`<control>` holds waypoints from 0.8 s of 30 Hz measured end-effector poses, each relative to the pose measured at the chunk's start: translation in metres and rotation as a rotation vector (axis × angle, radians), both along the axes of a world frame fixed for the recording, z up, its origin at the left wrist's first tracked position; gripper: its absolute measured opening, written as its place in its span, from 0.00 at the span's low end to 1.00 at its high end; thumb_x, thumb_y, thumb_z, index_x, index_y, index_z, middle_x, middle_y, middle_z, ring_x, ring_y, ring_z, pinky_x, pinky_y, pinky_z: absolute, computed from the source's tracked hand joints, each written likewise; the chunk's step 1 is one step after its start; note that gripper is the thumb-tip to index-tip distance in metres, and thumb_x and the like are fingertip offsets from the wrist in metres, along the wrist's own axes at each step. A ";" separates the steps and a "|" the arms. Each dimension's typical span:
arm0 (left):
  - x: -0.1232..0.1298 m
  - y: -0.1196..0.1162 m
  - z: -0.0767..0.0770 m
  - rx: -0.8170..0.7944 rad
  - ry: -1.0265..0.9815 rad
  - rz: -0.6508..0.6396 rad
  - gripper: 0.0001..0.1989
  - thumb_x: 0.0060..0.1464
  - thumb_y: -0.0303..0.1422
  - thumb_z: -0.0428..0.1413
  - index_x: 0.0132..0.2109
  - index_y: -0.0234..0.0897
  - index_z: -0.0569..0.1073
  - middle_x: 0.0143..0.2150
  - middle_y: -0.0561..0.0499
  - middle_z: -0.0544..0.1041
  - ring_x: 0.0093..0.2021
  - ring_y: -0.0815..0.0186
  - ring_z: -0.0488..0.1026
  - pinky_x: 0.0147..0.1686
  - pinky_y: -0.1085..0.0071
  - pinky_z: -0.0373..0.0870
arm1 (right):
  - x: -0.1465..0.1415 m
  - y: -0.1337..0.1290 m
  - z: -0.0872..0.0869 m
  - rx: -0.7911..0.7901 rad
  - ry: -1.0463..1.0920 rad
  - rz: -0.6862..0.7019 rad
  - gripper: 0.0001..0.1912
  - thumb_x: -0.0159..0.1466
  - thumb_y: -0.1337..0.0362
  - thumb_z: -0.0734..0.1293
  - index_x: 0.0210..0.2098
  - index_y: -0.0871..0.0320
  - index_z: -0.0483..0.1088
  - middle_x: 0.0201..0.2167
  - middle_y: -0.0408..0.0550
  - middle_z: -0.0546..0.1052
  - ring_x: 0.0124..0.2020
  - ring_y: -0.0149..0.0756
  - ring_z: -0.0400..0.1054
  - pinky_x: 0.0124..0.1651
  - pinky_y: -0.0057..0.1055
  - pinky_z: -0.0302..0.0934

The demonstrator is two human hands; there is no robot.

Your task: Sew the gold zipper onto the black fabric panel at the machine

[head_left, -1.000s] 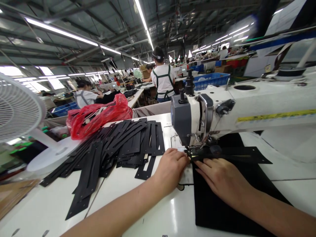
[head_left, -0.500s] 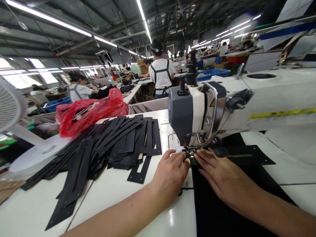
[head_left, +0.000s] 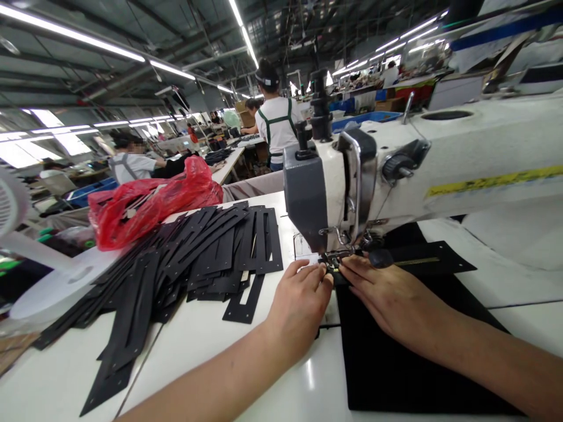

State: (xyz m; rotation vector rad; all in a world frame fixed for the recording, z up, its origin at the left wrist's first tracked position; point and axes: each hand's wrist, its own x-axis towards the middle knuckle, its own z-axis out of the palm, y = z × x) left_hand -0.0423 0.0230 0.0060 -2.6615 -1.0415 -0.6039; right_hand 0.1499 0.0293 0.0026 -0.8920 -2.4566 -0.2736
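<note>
Under the presser foot of the sewing machine [head_left: 308, 193] lies a black strip [head_left: 411, 258] with a gold-coloured zipper along its middle, over a large black fabric piece [head_left: 409, 357]. My left hand [head_left: 301, 299] is at the strip's left end, thumb and fingers pinched together on it close to the needle. Flat on the strip, just right of the foot, rests my right hand [head_left: 387, 293], its fingers stretched forward and close together. The needle tip is too small to make out.
A heap of black slotted strips [head_left: 220, 246] covers the table's left part. Behind it lies a red plastic bag [head_left: 149, 205]. A white fan [head_left: 44, 261] stands far left. People sit and stand at tables further back.
The black fabric and the zipper strip have shifted a little to the left through the machine, with both hands staying beside the foot. The whole view has also moved slightly.
</note>
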 end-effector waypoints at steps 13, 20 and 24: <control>-0.002 0.013 -0.005 -0.020 -0.048 -0.046 0.06 0.58 0.24 0.50 0.39 0.31 0.72 0.41 0.45 0.77 0.43 0.62 0.73 0.49 0.61 0.66 | 0.003 0.007 -0.002 -0.108 -0.010 -0.012 0.16 0.63 0.74 0.55 0.46 0.64 0.68 0.43 0.57 0.74 0.49 0.40 0.67 0.52 0.40 0.63; -0.001 0.017 -0.008 -0.017 -0.063 -0.038 0.05 0.57 0.24 0.51 0.36 0.32 0.71 0.38 0.46 0.77 0.40 0.64 0.73 0.48 0.63 0.67 | 0.005 0.011 0.001 -0.087 -0.014 0.006 0.16 0.63 0.73 0.54 0.46 0.65 0.68 0.41 0.58 0.75 0.49 0.40 0.68 0.52 0.40 0.63; -0.001 0.019 -0.012 -0.020 -0.071 -0.021 0.03 0.56 0.25 0.53 0.36 0.33 0.71 0.38 0.47 0.77 0.41 0.63 0.73 0.48 0.63 0.67 | 0.006 0.011 0.000 -0.057 -0.045 0.006 0.17 0.63 0.74 0.53 0.48 0.66 0.67 0.44 0.59 0.74 0.48 0.40 0.68 0.51 0.40 0.64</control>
